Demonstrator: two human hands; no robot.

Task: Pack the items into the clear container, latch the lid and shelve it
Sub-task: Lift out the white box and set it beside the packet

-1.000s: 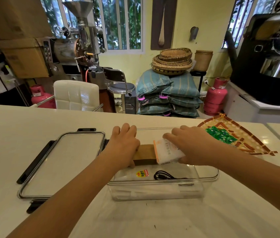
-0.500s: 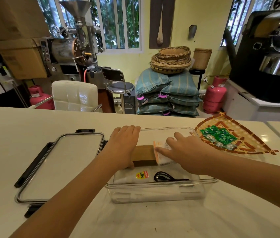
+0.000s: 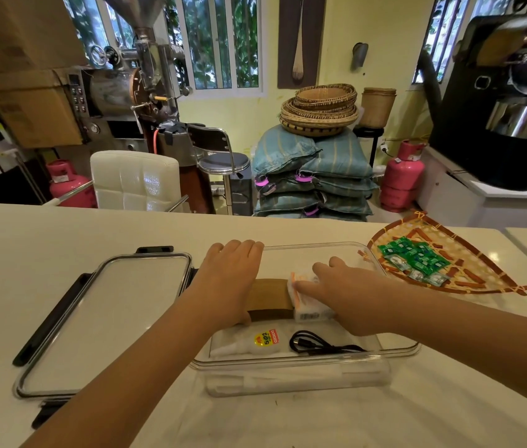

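Reaching into the clear container [image 3: 397, 349] from both sides, the two hands work over its open top on the white surface [image 3: 320, 421]. The left hand [image 3: 228, 282] lies flat with its fingers straight and together, pressing down on the left end of a brown box [image 3: 268, 297] inside the container; its grip is wide and curls round nothing. The right hand [image 3: 349, 294] rests on a white packet with orange edging [image 3: 307, 310] that sits against the right end of the brown box; its fingers look fairly straight across the packet, though whether the thumb pinches it underneath I cannot tell. Nearer the person, on the container floor, lie a small glue bottle with a yellow and red label [image 3: 257, 342] and, just to its right, a coiled black cable [image 3: 317, 345]. The lid [image 3: 107, 321], clear with black latches along its edges, lies flat on the surface just left of the container, touching or nearly touching its rim. Beyond the right hand, a woven fan-shaped tray [image 3: 481, 279] sits on the surface, apart from the container, holding a cluster of small green packets [image 3: 414, 257].
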